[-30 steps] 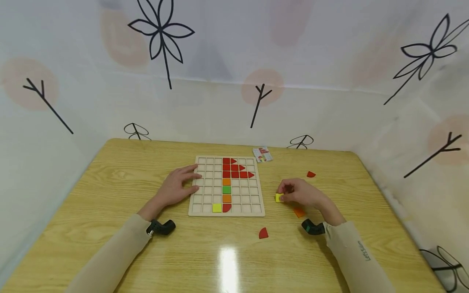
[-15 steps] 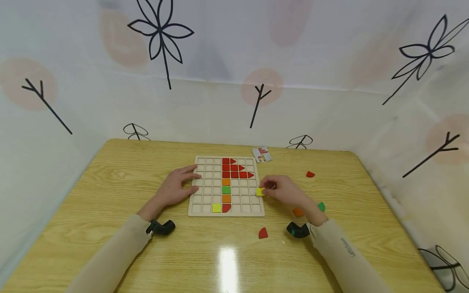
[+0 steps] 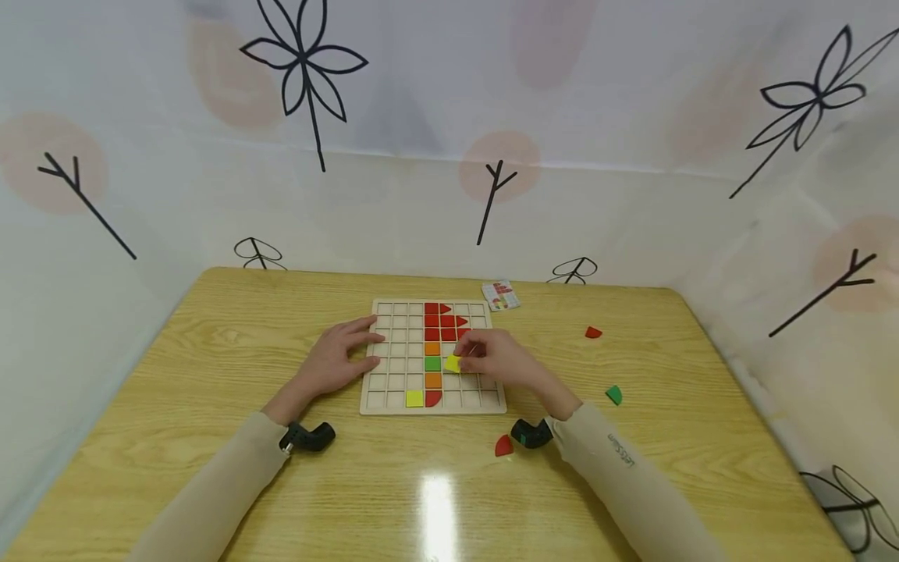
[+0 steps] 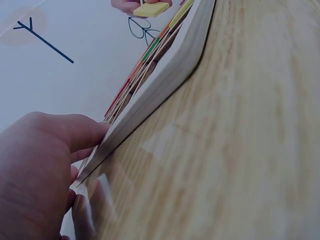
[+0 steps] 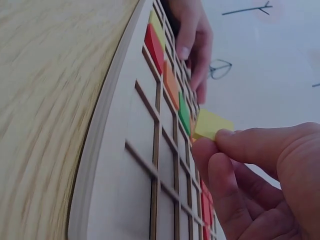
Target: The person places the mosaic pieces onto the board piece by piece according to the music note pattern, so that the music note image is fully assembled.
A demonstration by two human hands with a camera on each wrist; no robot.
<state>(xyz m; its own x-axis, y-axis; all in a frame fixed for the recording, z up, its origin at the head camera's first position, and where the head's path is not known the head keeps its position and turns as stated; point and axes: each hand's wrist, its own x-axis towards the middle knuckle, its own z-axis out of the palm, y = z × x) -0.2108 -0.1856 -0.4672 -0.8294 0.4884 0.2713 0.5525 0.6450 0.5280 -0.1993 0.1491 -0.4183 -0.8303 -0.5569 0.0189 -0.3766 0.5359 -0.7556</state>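
Observation:
A wooden grid board lies on the table. My left hand rests on its left edge with the fingers extended. Between thumb and fingers, my right hand pinches a yellow square tile above the board's middle, just right of a green tile. In the right wrist view this yellow tile is tilted and apart from the board. One column holds orange tiles above and below the green one. A red quarter-round and a yellow tile sit in the bottom row. Red pieces fill cells at the top.
A pattern card lies behind the board. Loose on the table are a red quarter-round at right, a green quarter-round, and another red quarter-round near the right wrist's black camera.
My right hand has carried the yellow tile leftward from the table to above the board. Its arm now uncovers the green quarter-round and hides the loose orange piece. The left hand stays put.

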